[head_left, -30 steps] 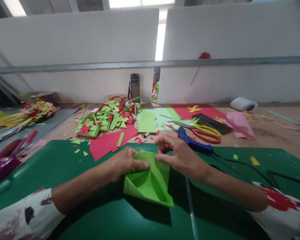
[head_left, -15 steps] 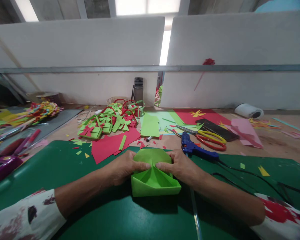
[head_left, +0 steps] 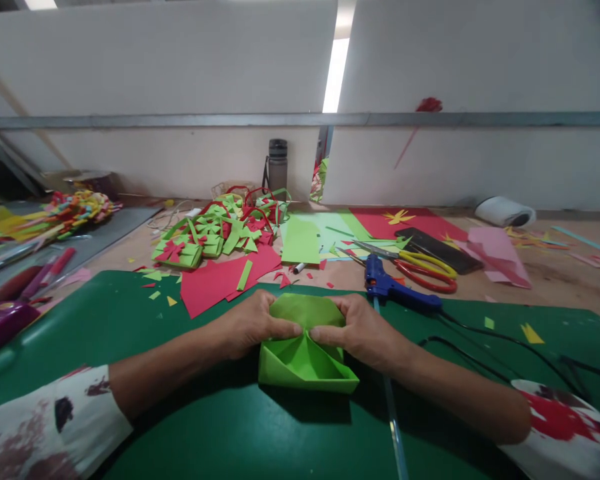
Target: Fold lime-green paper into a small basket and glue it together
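A bright green folded paper box point(head_left: 307, 363) is between my two hands, its open pocket facing me. My left hand point(head_left: 260, 325) grips its left side, thumb on the inner fold and fingers behind the paper. On the other side my right hand point(head_left: 360, 330) pinches it the same way, with both thumb tips close together at the middle crease. Most of the fingers are hidden behind the upper flap. Just beyond my right hand lies a blue glue gun point(head_left: 395, 290), with a clear glue stick point(head_left: 393, 420) reaching toward me under my right forearm.
A green mat point(head_left: 220, 427) covers the near table. Beyond it are red paper sheets point(head_left: 220, 283), a heap of green and red paper pieces point(head_left: 215, 233), scissors point(head_left: 423, 267), a dark phone point(head_left: 437, 250) and a bottle point(head_left: 278, 170). The glue gun's cord point(head_left: 500, 340) runs right.
The camera view has tipped slightly downward. The paper box is tilted a little more, its front edge now slanting, while both hands keep the same grip.
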A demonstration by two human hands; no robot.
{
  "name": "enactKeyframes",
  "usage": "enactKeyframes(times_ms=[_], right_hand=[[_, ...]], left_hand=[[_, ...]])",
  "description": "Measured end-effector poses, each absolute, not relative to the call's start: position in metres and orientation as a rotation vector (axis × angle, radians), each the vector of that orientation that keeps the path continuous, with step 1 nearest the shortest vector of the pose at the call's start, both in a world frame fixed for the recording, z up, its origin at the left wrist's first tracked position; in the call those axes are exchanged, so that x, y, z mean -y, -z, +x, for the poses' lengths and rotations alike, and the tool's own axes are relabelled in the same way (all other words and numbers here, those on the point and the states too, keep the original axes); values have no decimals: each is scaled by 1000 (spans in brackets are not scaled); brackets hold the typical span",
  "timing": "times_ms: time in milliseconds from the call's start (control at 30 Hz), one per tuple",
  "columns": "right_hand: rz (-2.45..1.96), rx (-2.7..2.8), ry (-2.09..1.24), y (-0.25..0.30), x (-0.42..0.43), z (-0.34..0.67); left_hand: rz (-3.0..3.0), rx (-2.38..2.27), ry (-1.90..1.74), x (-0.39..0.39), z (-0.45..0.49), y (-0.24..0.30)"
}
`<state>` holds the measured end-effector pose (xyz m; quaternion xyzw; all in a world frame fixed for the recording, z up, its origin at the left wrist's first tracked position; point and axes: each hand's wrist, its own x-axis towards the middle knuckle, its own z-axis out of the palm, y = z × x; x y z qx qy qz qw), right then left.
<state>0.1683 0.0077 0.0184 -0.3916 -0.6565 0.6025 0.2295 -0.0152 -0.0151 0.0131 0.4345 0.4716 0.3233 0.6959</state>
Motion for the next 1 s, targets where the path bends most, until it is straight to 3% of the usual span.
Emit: enactKeyframes(times_ms=[1000], right_hand=[[-1124,1848,-1621,-24,-8,168]], left_hand=[[1090,-1138,-697,17,-10,-20]])
